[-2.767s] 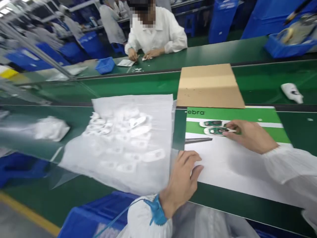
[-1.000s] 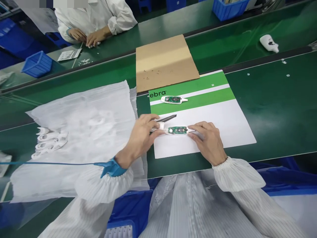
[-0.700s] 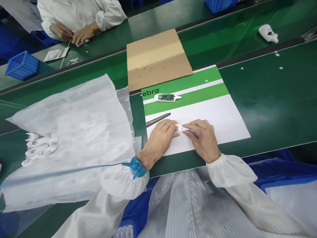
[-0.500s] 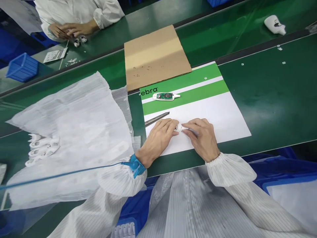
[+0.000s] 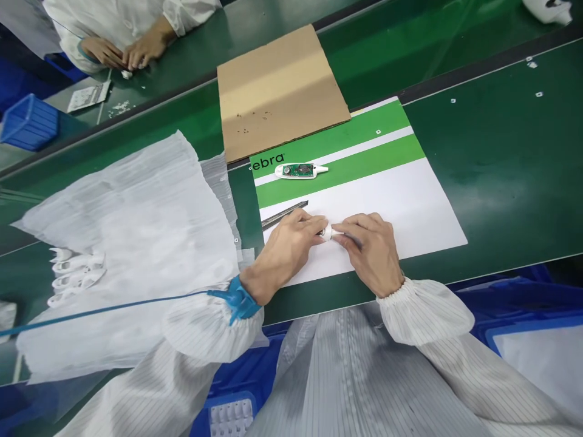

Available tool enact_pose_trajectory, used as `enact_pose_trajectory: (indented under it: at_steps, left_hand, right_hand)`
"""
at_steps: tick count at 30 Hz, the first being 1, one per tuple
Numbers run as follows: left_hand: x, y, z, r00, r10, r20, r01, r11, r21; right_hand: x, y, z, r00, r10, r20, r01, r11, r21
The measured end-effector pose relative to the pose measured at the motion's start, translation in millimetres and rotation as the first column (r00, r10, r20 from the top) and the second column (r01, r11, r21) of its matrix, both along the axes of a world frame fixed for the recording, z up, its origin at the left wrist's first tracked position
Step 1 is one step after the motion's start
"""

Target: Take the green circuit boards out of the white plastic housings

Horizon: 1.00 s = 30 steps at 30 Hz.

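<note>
My left hand [image 5: 294, 241] is closed on the wide end of a small white plastic housing [image 5: 327, 232], most of which its fingers hide. The fingers of my right hand [image 5: 371, 247] pinch the narrow tip of the same housing from the other side. Both hands rest low over the white part of a printed sheet [image 5: 387, 197]. Beyond them, on the sheet's green band, lies an open white housing with a green circuit board [image 5: 298, 170] in it, its tip to the right. Dark metal tweezers [image 5: 286, 213] lie just behind my left hand.
A cardboard sheet [image 5: 282, 91] lies behind the printed sheet. To the left, white foam wrap [image 5: 159, 212] is spread out, with several white plastic shells [image 5: 77, 276] on it. A blue cord runs from my left wrist. Across the bench a co-worker's hands [image 5: 132, 54] handle a small white part.
The view has shifted a little. Both my hands keep their hold on the white housing, with my left fingers slightly shifted. The co-worker's hands have moved down to the bench.
</note>
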<state>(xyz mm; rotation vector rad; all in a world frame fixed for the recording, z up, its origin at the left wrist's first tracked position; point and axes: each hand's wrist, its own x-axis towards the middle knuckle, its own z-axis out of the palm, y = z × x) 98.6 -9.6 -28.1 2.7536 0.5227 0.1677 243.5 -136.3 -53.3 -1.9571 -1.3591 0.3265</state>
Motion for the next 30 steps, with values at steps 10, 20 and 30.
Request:
enact_pose_trajectory:
  at_steps: [10,20,30]
  left_hand:
    - [-4,0,10.8,0.966,0.257,0.022,-0.242,0.931,-0.273]
    - [2,-17,-2.5,0.941,0.298,0.163,-0.236,0.918,-0.318]
    - [-22,-1,14.4,0.997,0.073,-0.031,-0.077,0.982,-0.171]
  right_hand:
    - [-16,21,4.4,0.985,-0.035,0.168,0.04,0.999,-0.027]
    - [-25,18,0.1,0.98,-0.079,0.181,0.092,0.994,-0.066]
    - [4,18,17.3,0.985,0.139,-0.1,-0.146,0.987,-0.072]
